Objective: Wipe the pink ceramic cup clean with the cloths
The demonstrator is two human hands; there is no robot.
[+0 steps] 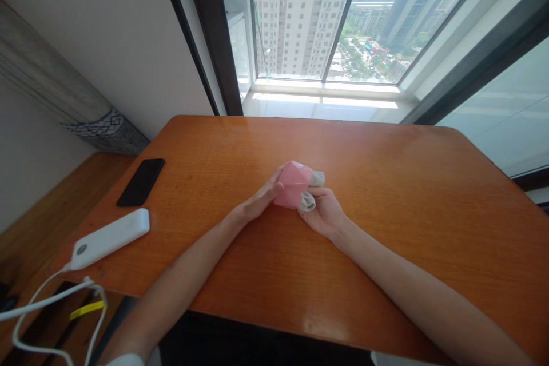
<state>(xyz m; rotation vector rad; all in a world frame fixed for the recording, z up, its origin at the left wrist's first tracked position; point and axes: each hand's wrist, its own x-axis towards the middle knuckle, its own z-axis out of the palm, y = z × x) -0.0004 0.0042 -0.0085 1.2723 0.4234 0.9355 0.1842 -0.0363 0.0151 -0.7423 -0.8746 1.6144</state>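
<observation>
A pink folded bundle [292, 185], probably soft cloth, sits on the orange wooden desk [355, 151] in front of me. Two pale grey cloth ends [316, 178] stick out of its right side, and a second one [307, 202] shows lower down. My left hand [260, 200] presses its fingers against the bundle's left side. From the right, my right hand [322, 211] cups the lower grey end and the bundle's edge. Part of the bundle is hidden by my fingers.
A black smartphone [140, 182] lies face down or dark near the desk's left edge. Beside it is a white power bank [110, 238] with a white cable [43, 307] trailing off the desk. A large window [326, 28] stands beyond the far edge.
</observation>
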